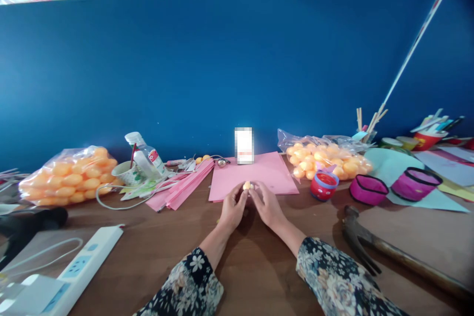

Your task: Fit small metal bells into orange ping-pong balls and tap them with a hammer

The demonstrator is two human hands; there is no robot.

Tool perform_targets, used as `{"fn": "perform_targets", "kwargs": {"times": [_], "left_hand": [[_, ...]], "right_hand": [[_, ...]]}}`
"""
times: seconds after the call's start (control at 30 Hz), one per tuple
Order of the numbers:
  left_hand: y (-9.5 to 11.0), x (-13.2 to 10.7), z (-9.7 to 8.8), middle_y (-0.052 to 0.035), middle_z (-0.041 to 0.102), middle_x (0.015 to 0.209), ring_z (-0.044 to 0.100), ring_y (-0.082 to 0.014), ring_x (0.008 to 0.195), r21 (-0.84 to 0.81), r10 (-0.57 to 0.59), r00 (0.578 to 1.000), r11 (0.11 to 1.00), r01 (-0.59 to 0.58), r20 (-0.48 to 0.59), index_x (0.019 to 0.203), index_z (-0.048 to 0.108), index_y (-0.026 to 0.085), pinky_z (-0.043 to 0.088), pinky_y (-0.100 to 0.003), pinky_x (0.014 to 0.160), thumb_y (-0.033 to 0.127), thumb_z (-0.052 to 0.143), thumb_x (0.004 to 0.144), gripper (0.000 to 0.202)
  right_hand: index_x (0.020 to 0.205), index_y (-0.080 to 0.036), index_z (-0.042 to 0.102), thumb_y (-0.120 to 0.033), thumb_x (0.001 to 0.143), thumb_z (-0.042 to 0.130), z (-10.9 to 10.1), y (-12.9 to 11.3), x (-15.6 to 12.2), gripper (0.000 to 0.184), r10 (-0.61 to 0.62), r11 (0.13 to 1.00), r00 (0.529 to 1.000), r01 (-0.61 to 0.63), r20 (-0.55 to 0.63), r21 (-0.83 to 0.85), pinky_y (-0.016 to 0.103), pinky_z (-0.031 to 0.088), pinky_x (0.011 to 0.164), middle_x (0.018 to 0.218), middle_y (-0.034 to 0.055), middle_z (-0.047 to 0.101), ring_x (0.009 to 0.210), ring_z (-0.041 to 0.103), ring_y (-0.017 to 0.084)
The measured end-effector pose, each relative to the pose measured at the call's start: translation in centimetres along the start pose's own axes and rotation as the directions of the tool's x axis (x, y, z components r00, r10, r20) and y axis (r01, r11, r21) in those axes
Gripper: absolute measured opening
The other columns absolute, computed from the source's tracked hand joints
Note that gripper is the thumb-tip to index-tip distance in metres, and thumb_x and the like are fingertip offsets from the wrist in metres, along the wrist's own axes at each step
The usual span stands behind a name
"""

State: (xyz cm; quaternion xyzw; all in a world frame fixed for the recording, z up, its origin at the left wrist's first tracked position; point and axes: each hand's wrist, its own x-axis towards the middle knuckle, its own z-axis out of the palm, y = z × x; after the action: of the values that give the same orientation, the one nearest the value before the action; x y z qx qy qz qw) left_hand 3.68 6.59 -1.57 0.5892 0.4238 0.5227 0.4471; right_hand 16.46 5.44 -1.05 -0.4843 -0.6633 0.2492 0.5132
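Yellow-orange ball (pixel 247 185) is pinched between the curled fingertips of the left hand (pixel 234 205) and the right hand (pixel 267 206), midway (neither is nearer; no long axis is shown), at the near edge of the pink paper (pixel 270 170).

Your left hand (pixel 233 208) and right hand (pixel 269 207) hold a small yellow ball (pixel 247 185) by pink paper (pixel 264 170). Hammer (pixel 392 252) right, power strip (pixel 87 259) left.

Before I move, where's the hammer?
In the head view, the hammer lies at the lower right on the brown table, right beside the right floral sleeve.
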Motion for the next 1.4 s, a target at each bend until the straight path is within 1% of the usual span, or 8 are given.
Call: {"fn": "perform_targets", "kwargs": {"times": [0.2,0.47,0.63,0.8,1.03,1.23,1.4], "left_hand": [[-0.33,0.04,0.0,-0.0098,0.059,0.117,0.055,-0.0231,0.106,-0.016,-0.011,1.0,1.0,0.012,0.024,0.12,0.052,0.017,0.042,-0.038,0.093,0.033,0.053,0.079,0.044],[-0.06,-0.11,0.03,-0.0108,0.06,0.115,0.058,-0.0234,0.101,-0.047,-0.038,0.999,0.998,0.039,0.035,0.12,0.05,0.016,0.046,-0.038,0.087,0.032,0.051,0.079,0.045],[-0.04,-0.11,0.02,-0.0106,0.06,0.115,0.056,-0.0235,0.104,-0.025,-0.031,0.999,0.999,0.032,0.024,0.121,0.05,0.016,0.043,-0.038,0.09,0.029,0.05,0.079,0.043],[-0.14,-0.12,-0.02,-0.0101,0.059,0.115,0.057,-0.0231,0.102,-0.037,-0.037,0.999,0.999,0.038,0.023,0.119,0.05,0.016,0.045,-0.037,0.087,0.025,0.05,0.079,0.042],[-0.5,0.06,-0.09,-0.0075,0.062,0.112,0.057,-0.0213,0.1,-0.029,-0.023,0.999,0.999,0.024,0.026,0.119,0.051,0.017,0.046,-0.035,0.087,0.022,0.049,0.078,0.042],[-0.5,-0.04,-0.11,-0.0069,0.061,0.113,0.057,-0.0212,0.101,-0.055,-0.03,0.999,0.998,0.03,0.011,0.12,0.051,0.019,0.046,-0.035,0.088,0.024,0.05,0.078,0.043],[-0.51,-0.13,-0.06,-0.0078,0.06,0.115,0.058,-0.022,0.099,-0.084,-0.032,0.999,0.996,0.035,0.027,0.124,0.047,0.019,0.048,-0.036,0.085,0.03,0.053,0.078,0.048]], "right_hand": [[0.106,-0.02,0.052,-0.035,0.087,0.041,0.08,0.25,-0.01,0.027,0.011,1.0,1.0,-0.011,-0.004,0.013,0.033,0.048,0.079,0.096,0.0067,0.065,0.089,0.061,0.02],[0.107,-0.02,0.051,-0.035,0.086,0.043,0.18,0.48,0.0,0.027,0.014,1.0,1.0,-0.014,0.004,0.013,0.032,0.048,0.077,0.097,0.0068,0.065,0.089,0.061,0.02],[0.106,-0.02,0.051,-0.036,0.086,0.044,0.1,0.22,-0.06,0.027,0.016,1.0,1.0,-0.016,0.011,-0.008,0.032,0.048,0.076,0.095,0.0065,0.065,0.087,0.061,0.02],[0.108,-0.019,0.05,-0.037,0.084,0.045,0.06,0.19,-0.1,0.03,0.021,0.999,1.0,-0.02,0.012,-0.031,0.032,0.048,0.076,0.093,0.0063,0.065,0.084,0.062,0.019],[0.11,-0.019,0.05,-0.037,0.084,0.046,0.05,0.38,-0.08,0.031,0.001,1.0,0.999,-0.001,0.04,-0.018,0.032,0.047,0.081,0.1,0.0067,0.064,0.092,0.06,0.02],[0.11,-0.02,0.051,-0.037,0.084,0.048,0.14,0.48,-0.14,0.032,0.008,1.0,0.999,-0.008,0.038,-0.009,0.033,0.047,0.08,0.1,0.007,0.065,0.091,0.061,0.021],[0.108,-0.02,0.052,-0.036,0.087,0.042,0.04,0.27,-0.1,0.029,0.009,0.999,0.999,-0.011,0.041,0.049,0.031,0.047,0.078,0.096,0.006,0.065,0.087,0.061,0.019]]}}
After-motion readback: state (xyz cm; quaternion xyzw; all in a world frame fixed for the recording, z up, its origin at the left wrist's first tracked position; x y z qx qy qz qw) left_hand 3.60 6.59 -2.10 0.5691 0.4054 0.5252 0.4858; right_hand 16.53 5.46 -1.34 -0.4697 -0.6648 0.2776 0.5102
